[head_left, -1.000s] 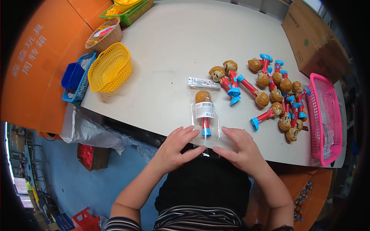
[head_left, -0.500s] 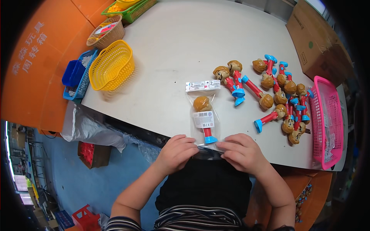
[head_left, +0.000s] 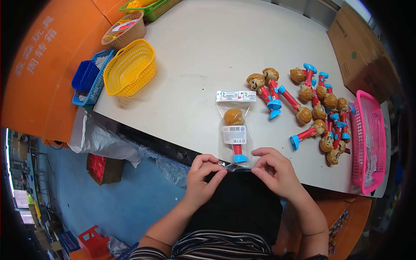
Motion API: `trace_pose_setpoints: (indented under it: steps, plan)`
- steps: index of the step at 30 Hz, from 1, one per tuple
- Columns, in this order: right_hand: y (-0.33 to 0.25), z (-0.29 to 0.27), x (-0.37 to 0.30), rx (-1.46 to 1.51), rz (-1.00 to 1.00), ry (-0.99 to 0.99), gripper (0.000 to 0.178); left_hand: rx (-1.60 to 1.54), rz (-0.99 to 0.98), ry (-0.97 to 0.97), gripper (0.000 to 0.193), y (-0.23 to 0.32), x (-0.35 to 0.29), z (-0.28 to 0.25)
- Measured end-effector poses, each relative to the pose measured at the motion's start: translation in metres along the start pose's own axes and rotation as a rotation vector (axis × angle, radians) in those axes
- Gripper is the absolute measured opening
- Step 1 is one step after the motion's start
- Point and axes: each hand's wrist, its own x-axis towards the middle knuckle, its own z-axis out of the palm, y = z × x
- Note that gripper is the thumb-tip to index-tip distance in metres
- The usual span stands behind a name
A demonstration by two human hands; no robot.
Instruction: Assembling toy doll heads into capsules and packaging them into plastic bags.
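A clear plastic bag (head_left: 249, 143) with a white printed header lies flat at the table's front edge. Inside it is a toy figure (head_left: 234, 117) with a brown head, red body and light-blue base; a white label covers its middle. My left hand (head_left: 203, 178) pinches the near left corner of the bag between thumb and fingers. At the near right corner, my right hand (head_left: 277, 173) has thumb and fingertips closed on the bag's edge. To the right lie several loose toy figures (head_left: 296, 105) of the same kind, some piled on each other.
A pink basket (head_left: 359, 143) holding clear bags stands at the right edge, with a cardboard box (head_left: 357, 52) behind it. On the left are a yellow basket (head_left: 130, 69), a blue basket (head_left: 97, 86) with a dark-blue tray, and a tan basket (head_left: 134, 32). A green basket (head_left: 162, 9) sits farther back.
My left fingers have curled into a tighter pinch, with the thumb extended along the bag's edge. My right fingers have bent more. The whole view has shifted slightly.
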Motion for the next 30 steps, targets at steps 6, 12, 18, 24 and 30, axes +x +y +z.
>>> trace_pose_setpoints:
  steps: [6, 12, 18, 24, 30]
  plan:
    - [0.006, 0.007, 0.001, 0.523, 0.404, -0.086, 0.012, -0.600, -0.294, 0.107, 0.005, 0.006, -0.001, 0.008]
    - [0.013, 0.011, 0.003, 0.680, 0.429, 0.041, 0.021, -0.650, -0.387, 0.169, 0.010, 0.004, -0.005, 0.009]
    - [0.009, 0.008, 0.004, 0.720, 0.442, 0.036, 0.030, -0.885, -0.493, 0.177, 0.021, 0.008, -0.005, 0.002]
    - [0.011, 0.006, 0.002, 0.823, 0.464, -0.003, 0.026, -0.925, -0.663, 0.164, 0.025, 0.015, -0.003, -0.005]
    - [0.009, 0.016, -0.004, 0.734, 0.366, 0.024, 0.018, -0.841, -0.732, 0.061, 0.035, 0.020, -0.001, -0.007]
